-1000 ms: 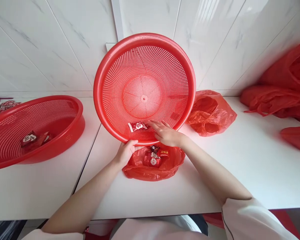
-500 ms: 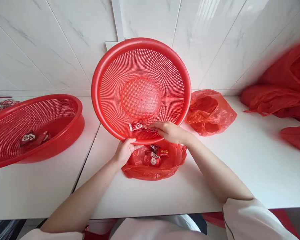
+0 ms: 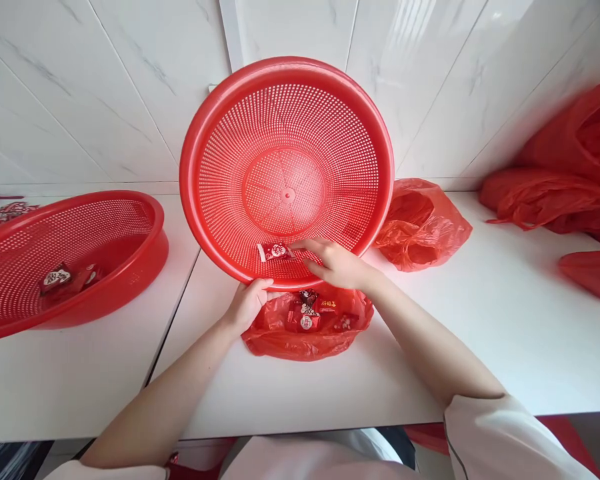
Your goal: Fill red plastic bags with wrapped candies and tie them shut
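A round red perforated basket (image 3: 285,133) stands tilted up on its lower rim, its inside facing me. My left hand (image 3: 247,305) grips that lower rim. My right hand (image 3: 336,263) lies inside the basket with fingers stretched toward a small red-and-white wrapped candy (image 3: 275,251) resting near the rim; the fingertips are beside it, not closed on it. Right below the basket an open red plastic bag (image 3: 280,337) holds several wrapped candies (image 3: 314,313).
A second red basket (image 3: 130,267) with a few candies (image 3: 57,277) lies flat at the left. A crumpled red bag (image 3: 420,223) sits right of the tilted basket, more red bags (image 3: 555,193) at the far right. White table (image 3: 480,347), tiled wall behind.
The basket dipped slightly, then tilted back up higher. My right hand curled near the candy and has stretched out again. One more candy seems to lie in the bag.
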`<control>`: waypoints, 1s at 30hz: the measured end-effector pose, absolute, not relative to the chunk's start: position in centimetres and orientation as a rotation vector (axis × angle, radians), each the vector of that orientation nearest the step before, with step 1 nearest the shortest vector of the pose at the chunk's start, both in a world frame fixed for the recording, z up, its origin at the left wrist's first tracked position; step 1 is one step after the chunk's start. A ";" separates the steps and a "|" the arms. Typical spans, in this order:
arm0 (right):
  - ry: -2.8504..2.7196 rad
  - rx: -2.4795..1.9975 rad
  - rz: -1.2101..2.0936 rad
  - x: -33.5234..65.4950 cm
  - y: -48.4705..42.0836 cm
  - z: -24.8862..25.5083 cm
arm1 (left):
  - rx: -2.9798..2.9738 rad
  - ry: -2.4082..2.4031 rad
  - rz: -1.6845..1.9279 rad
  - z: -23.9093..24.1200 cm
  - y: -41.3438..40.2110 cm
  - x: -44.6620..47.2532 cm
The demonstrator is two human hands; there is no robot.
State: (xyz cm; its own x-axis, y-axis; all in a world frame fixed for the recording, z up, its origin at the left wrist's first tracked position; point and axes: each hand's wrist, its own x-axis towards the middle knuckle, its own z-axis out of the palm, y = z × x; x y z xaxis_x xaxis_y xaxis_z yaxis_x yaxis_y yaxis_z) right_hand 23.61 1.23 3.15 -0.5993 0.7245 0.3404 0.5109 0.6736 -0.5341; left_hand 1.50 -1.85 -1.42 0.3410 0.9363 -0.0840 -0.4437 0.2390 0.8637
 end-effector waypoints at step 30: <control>-1.365 -0.845 1.599 22.3 1.0 3.4 | 0.885 0.769 1.163 -0.8 -0.9 0.2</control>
